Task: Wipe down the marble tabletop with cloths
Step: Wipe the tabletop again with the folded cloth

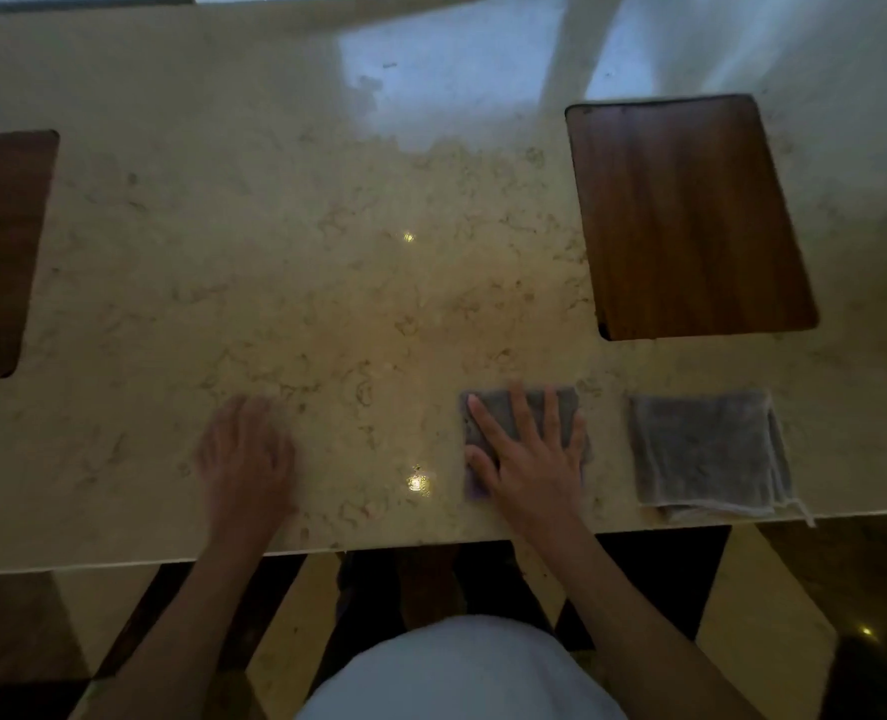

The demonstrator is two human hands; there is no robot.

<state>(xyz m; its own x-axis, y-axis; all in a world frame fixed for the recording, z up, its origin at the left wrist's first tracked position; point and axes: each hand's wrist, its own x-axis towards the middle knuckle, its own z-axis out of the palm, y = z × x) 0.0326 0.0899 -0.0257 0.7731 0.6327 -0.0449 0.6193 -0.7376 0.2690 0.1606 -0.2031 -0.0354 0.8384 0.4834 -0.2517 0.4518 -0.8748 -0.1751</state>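
Veined marble tabletop [327, 283], right hand [529, 459] flat — folded grey cloth [524, 407]

veined beige tabletop [285, 262], grey cloths [706, 454], brown woodgrain mats [691, 215].

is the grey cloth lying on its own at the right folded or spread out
Folded. The spare grey cloth lies as a neat square near the marble tabletop edge, with stacked layer edges showing along its right and near sides.

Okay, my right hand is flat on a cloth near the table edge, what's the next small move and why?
Probably slide the right hand, pressed flat on the folded cloth, away from you across the marble tabletop: the stone beyond it lies bare. The left hand rests on the marble with no cloth, and the second cloth lies untouched.
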